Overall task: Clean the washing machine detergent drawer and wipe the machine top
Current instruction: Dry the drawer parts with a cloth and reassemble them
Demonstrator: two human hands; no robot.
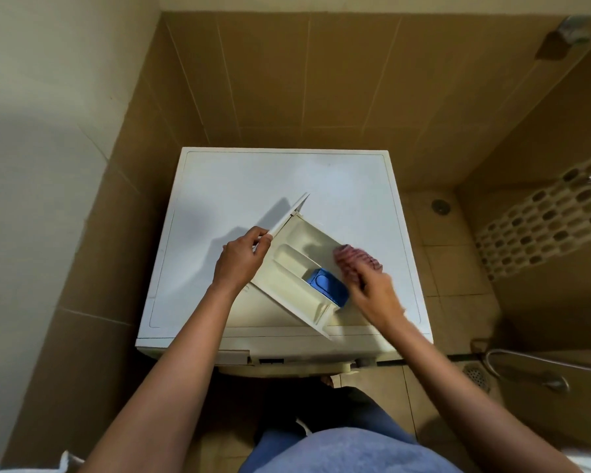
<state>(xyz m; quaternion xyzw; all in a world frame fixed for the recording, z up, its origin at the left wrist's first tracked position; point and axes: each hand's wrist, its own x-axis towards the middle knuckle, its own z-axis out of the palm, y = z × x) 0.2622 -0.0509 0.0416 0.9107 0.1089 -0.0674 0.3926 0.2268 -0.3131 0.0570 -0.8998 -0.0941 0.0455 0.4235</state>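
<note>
Drawer [287, 264] lies slantwise on machine top [239, 179], its 5 o'clock end past the front edge, L hand [241, 256] fingers clamped on its 10 o'clock panel, R hand [372, 295] fingers curled round cloth [354, 261] at 3 o'clock; hard scrubbing could prob. tip it off.

worn: blue top [348, 452] | dark legwear [342, 404] | forearms [171, 363]: bare, unsleeved

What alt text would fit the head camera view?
A person's left hand grips the front panel of a detergent drawer lying on a white washer top, while the right hand holds a pink cloth to it.
</note>
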